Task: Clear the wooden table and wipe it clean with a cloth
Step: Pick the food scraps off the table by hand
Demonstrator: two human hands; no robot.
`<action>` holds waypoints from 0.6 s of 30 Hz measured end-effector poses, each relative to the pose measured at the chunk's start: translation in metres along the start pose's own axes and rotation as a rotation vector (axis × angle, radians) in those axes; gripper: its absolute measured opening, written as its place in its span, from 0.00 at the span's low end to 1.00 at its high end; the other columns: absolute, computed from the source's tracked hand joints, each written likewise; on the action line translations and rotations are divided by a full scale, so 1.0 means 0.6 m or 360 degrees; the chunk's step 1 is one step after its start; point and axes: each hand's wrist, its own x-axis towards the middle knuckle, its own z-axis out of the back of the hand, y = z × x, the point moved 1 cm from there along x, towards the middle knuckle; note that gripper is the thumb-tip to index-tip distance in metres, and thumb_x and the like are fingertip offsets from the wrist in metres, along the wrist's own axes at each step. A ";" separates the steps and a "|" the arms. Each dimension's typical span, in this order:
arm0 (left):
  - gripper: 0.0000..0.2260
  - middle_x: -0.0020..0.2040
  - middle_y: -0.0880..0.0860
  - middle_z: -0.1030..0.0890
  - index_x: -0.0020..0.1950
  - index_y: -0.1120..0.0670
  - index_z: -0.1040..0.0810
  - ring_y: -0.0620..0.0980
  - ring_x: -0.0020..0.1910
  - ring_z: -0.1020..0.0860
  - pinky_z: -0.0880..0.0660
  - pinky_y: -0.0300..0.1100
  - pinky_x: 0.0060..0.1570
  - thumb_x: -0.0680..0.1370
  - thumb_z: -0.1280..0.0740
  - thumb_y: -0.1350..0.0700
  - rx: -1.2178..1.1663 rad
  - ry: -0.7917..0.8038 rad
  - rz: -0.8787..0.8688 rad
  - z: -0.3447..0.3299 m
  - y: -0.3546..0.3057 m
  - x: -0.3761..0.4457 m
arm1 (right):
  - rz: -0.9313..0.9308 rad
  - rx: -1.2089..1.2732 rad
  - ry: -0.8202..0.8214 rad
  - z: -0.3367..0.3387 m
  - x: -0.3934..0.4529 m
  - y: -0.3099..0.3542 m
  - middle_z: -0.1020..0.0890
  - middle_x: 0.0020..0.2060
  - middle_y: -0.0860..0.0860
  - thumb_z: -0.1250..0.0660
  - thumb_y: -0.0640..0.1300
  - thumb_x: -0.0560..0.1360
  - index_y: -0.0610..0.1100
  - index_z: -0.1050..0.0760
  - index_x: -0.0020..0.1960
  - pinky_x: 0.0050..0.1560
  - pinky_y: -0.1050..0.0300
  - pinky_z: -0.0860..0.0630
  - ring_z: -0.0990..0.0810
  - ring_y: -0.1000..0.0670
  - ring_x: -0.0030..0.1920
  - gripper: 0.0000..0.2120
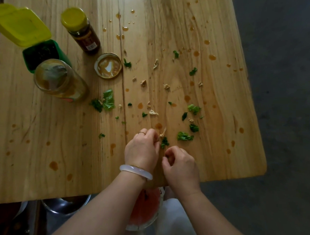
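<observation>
A: What is under the near edge of the table [43,166]?
B: A metal bowl [65,205] and a clear bowl with something pink in it [144,210]. The table and the arms hide part of both.

A: What do the hands do?
B: The left hand [141,150] is near the near edge. Its fingers are curled and pinch a pale scrap [162,132] and a green leaf bit [164,142]. The right hand [181,165] is just beside it, fingers curled in. I cannot tell if it holds anything.

A: And farther on?
B: Green leaf bits [108,100], pale crumbs [166,87] and brown drops [53,165] lie all over the middle. By the left edge stand an open glass jar [59,80], its lid [108,65] upside down, a green tub with a yellow flip lid [22,26], and a dark bottle with a yellow cap [81,30].

A: Can you read the bottle?
B: No, the label is too blurry. I only see a barcode.
</observation>
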 end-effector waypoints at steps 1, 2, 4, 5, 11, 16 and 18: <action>0.04 0.47 0.46 0.24 0.50 0.48 0.26 0.47 0.46 0.25 0.31 0.39 0.37 0.77 0.37 0.50 0.0012 -0.0003 0.0027 -0.001 -0.001 0.003 | 0.0001 -0.0010 0.0011 0.001 0.002 -0.001 0.24 0.40 0.56 0.32 0.45 0.75 0.48 0.24 0.46 0.40 0.58 0.25 0.26 0.55 0.40 0.01; 0.04 0.47 0.46 0.25 0.50 0.48 0.26 0.47 0.46 0.25 0.32 0.38 0.37 0.77 0.37 0.50 0.0022 -0.0010 0.0046 -0.001 -0.002 0.005 | 0.0003 -0.0022 0.0025 0.002 0.004 -0.001 0.24 0.40 0.56 0.33 0.45 0.75 0.48 0.25 0.45 0.40 0.58 0.26 0.26 0.55 0.40 0.01; 0.04 0.47 0.46 0.25 0.49 0.48 0.26 0.47 0.45 0.25 0.33 0.38 0.37 0.77 0.37 0.49 0.0029 -0.0013 0.0067 -0.003 -0.005 0.008 | 0.0015 -0.0032 0.0066 0.002 0.008 -0.002 0.26 0.38 0.56 0.33 0.44 0.75 0.49 0.27 0.43 0.40 0.59 0.26 0.27 0.55 0.39 0.03; 0.04 0.47 0.46 0.25 0.49 0.48 0.25 0.47 0.45 0.25 0.33 0.38 0.37 0.77 0.38 0.49 0.0029 -0.0003 0.0072 -0.004 -0.006 0.009 | 0.0023 -0.0031 0.0088 0.002 0.009 -0.002 0.27 0.37 0.57 0.33 0.44 0.75 0.49 0.27 0.42 0.40 0.59 0.27 0.28 0.56 0.38 0.04; 0.03 0.43 0.46 0.27 0.46 0.49 0.26 0.46 0.40 0.27 0.30 0.37 0.34 0.76 0.36 0.51 -0.0064 -0.0018 -0.0005 0.007 0.010 -0.026 | 0.0166 0.0031 0.0091 0.007 0.006 -0.002 0.25 0.37 0.56 0.32 0.44 0.74 0.48 0.26 0.41 0.41 0.54 0.24 0.25 0.55 0.38 0.04; 0.05 0.38 0.44 0.29 0.41 0.48 0.27 0.42 0.33 0.30 0.39 0.29 0.27 0.72 0.31 0.54 -0.0166 -0.0064 -0.0166 0.016 0.058 -0.119 | 0.0335 0.0088 0.0151 -0.006 -0.050 0.004 0.25 0.35 0.57 0.31 0.44 0.73 0.50 0.27 0.40 0.38 0.55 0.25 0.26 0.56 0.36 0.05; 0.04 0.38 0.44 0.28 0.41 0.48 0.28 0.42 0.34 0.29 0.34 0.33 0.28 0.72 0.33 0.52 -0.0173 -0.0095 -0.0193 0.013 0.087 -0.159 | 0.0377 0.0087 0.0189 -0.024 -0.078 0.005 0.25 0.35 0.57 0.31 0.45 0.73 0.51 0.28 0.40 0.37 0.53 0.25 0.26 0.56 0.36 0.06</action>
